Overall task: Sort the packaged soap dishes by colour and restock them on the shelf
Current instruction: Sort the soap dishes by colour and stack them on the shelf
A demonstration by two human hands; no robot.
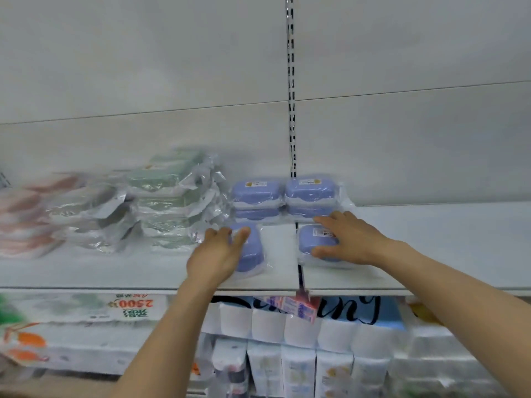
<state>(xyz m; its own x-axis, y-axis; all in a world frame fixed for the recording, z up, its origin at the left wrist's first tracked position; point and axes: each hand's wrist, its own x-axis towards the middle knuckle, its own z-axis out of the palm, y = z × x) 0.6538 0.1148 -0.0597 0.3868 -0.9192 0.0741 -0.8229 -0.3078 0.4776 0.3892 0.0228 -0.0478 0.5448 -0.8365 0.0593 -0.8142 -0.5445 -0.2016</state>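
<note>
With the left hand point(219, 251) and right hand point(342, 239) each curled round a blue soap dish point(250, 254) on the shelf point(281, 254), we should slide both squarely against the blue stacks point(284, 196) behind.

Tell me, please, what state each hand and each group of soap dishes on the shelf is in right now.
left hand: fingers curled on front left blue dish
right hand: gripping front right blue dish
back blue dishes: packaged, two stacks side by side
green dishes: bagged, stacked, blurred
pink dishes: bagged, piled far left, blurred
shelf: bare at right
</note>
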